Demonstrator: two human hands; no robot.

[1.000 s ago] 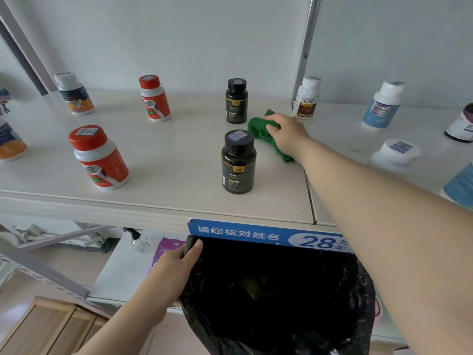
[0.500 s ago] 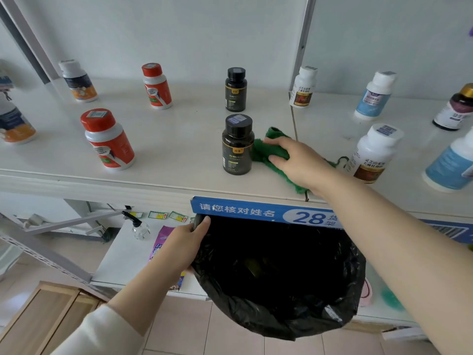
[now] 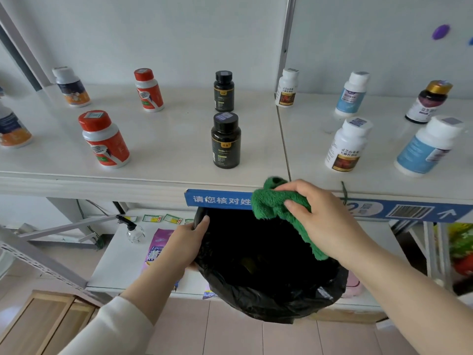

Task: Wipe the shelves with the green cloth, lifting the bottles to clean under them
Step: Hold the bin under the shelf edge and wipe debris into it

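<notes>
Fingers of right hand (image 3: pixel 321 217) clutch green cloth (image 3: pixel 270 203); left hand (image 3: pixel 186 242) grips black bag (image 3: pixel 281 304).

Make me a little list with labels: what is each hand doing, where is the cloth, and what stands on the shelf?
right hand: grips the green cloth
green cloth: bunched, at the shelf's front edge, above the black bag
left hand: holds the black bag's rim
shelf: bottles standing upright, none lifted
</notes>
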